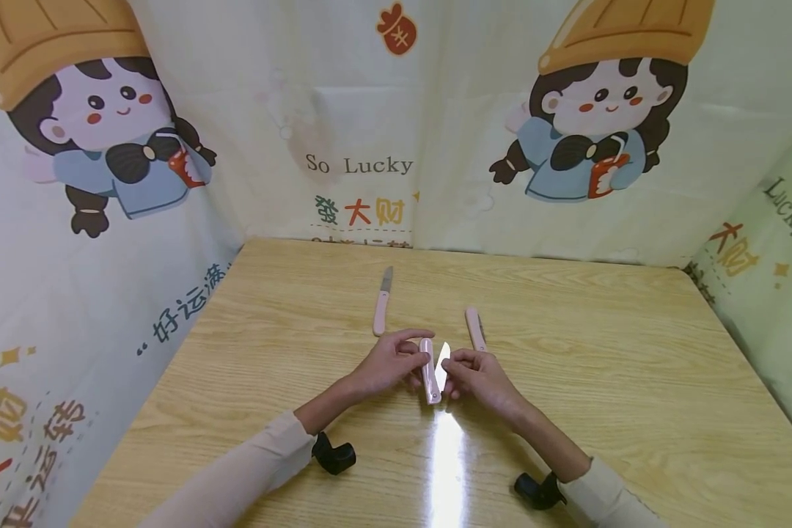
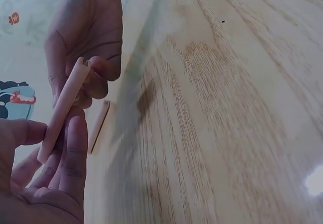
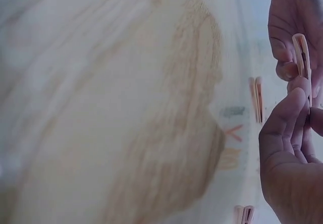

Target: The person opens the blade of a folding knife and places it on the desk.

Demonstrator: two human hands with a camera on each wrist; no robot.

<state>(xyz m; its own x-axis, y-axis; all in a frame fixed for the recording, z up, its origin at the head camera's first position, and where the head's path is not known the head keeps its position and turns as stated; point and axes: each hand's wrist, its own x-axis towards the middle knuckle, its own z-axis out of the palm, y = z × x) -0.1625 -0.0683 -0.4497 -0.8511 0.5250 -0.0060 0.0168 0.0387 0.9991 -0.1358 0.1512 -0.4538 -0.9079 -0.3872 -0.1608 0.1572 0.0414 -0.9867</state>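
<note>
Between my two hands is a pink folding knife (image 1: 427,370), its bright blade (image 1: 443,367) swung partly out from the handle. My left hand (image 1: 391,361) holds the handle between thumb and fingers; the left wrist view shows the pink handle (image 2: 65,108) in that grip. My right hand (image 1: 485,380) pinches the blade with thumb and fingertips. From the right wrist, the handle's slot (image 3: 304,57) faces the camera, and the right fingers (image 3: 290,133) hide much of the blade.
Beyond my left hand lies another pink knife (image 1: 380,312) with its blade out, pointing away. A third pink knife (image 1: 474,328), seemingly folded, lies just behind my right hand. The wooden table (image 1: 600,352) meets printed cloth (image 1: 468,147) at its back and sides.
</note>
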